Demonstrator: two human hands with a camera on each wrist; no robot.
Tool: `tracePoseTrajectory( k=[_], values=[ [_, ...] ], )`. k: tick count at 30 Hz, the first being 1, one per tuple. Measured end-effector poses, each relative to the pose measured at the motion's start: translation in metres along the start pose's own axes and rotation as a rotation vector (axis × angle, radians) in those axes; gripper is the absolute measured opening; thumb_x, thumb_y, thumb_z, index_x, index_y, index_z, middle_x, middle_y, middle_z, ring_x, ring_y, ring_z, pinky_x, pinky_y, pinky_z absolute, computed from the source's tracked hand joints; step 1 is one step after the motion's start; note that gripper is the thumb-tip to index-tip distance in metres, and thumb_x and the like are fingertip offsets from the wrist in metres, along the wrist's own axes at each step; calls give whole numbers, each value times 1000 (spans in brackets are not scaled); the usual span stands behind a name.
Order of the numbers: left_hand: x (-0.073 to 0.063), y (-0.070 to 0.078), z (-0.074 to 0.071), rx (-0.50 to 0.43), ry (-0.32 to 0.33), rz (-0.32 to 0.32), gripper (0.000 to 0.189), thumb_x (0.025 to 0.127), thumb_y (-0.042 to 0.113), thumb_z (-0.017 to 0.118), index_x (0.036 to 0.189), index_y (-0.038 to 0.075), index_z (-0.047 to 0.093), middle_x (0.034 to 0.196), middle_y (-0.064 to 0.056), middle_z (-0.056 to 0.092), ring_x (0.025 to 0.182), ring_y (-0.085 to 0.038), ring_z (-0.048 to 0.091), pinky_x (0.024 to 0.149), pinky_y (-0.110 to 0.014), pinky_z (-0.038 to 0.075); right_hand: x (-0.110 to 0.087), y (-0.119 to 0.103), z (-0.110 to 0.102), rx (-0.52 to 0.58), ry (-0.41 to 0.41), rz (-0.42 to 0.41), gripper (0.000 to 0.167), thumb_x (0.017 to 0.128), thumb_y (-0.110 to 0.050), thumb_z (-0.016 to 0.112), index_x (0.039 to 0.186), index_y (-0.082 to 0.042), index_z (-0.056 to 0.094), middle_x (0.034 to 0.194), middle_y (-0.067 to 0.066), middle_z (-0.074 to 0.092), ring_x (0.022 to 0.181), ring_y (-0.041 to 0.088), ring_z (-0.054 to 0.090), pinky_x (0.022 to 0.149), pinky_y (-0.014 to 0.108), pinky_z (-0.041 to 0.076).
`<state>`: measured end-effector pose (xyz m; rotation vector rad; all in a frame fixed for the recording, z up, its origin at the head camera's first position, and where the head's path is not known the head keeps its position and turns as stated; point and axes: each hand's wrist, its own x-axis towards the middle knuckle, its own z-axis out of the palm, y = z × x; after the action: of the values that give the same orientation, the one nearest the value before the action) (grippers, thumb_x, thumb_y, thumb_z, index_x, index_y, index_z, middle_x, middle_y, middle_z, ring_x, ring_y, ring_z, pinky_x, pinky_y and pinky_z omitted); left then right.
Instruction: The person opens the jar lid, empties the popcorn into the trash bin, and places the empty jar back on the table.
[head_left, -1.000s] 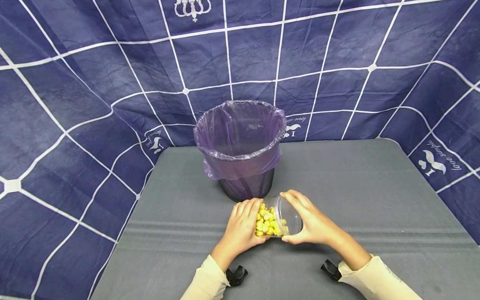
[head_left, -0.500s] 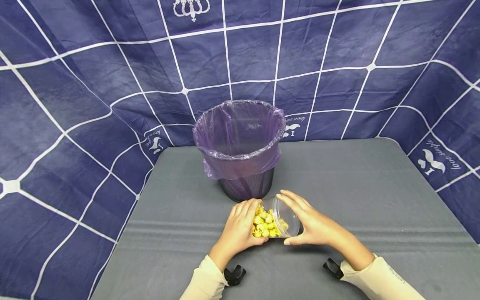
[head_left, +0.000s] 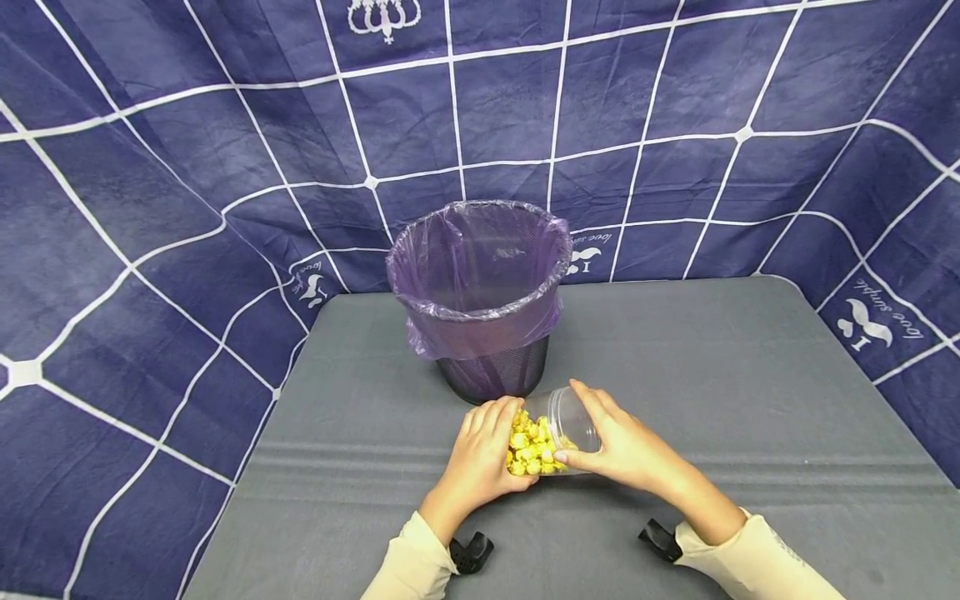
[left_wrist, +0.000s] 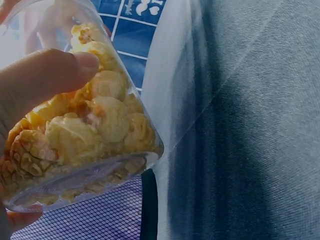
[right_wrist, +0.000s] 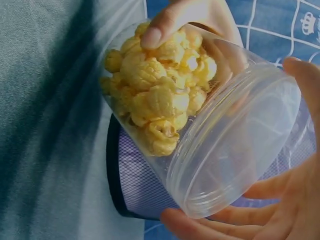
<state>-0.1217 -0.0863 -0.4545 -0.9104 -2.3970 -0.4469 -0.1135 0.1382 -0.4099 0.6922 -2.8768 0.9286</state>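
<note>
A clear plastic jar (head_left: 542, 406) of yellow popcorn (head_left: 531, 446) lies on its side between the two hands, low over the grey cloth. My left hand (head_left: 480, 454) grips the jar's body near its bottom end, with the thumb underneath in the head view. In the left wrist view that thumb (left_wrist: 55, 75) presses along the clear wall. At the jar's right end is a clear lid (right_wrist: 235, 145) with a ridged rim. My right hand (head_left: 626, 442) holds the lid, fingers over its top and thumb across the near side. Popcorn gathers toward the bottom end.
A black mesh bin (head_left: 495, 371) with a purple bag (head_left: 480, 329) folded over its rim stands just beyond the hands. Grey cloth (head_left: 675, 350) covers the surface. A blue curtain (head_left: 645, 100) with white lines surrounds the back and sides.
My right hand has shifted round the lid: its thumb has moved from below the rim up onto the near side. The left hand keeps its grip on the jar, nearly still.
</note>
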Motion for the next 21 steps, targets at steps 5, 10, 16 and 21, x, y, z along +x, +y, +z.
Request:
tracePoseTrajectory(
  k=[5, 10, 16, 21],
  values=[
    [1, 0, -1, 5, -19, 1, 96, 46, 49, 79, 123, 3, 43, 115, -9, 49, 104, -25, 45, 89, -39, 35, 0, 3, -1, 18, 12, -46, 94, 67, -54, 69, 139, -12, 27, 124, 14, 44, 101, 29, 53, 81, 45, 45],
    [1, 0, -1, -12, -45, -10, 95, 46, 48, 79, 123, 4, 43, 115, -8, 49, 105, -24, 45, 89, -37, 35, 2, 9, 0, 56, 9, -163, 98, 62, -51, 74, 139, -13, 27, 129, 10, 40, 110, 24, 47, 88, 42, 42],
    [-2, -1, -1, -42, -99, -23, 99, 45, 49, 80, 125, 4, 42, 117, -7, 48, 106, -24, 45, 89, -36, 36, 5, 14, -3, 65, -60, -300, 101, 57, -38, 80, 139, -12, 27, 137, 9, 33, 124, 26, 33, 96, 46, 33],
    [-3, -2, -2, -44, -140, -48, 101, 46, 50, 81, 127, 5, 40, 120, -7, 47, 109, -23, 44, 91, -36, 35, 4, 13, -5, 66, -140, -311, 109, 58, -32, 82, 143, -15, 18, 147, 4, 17, 130, 29, 20, 99, 49, 26]
  ],
)
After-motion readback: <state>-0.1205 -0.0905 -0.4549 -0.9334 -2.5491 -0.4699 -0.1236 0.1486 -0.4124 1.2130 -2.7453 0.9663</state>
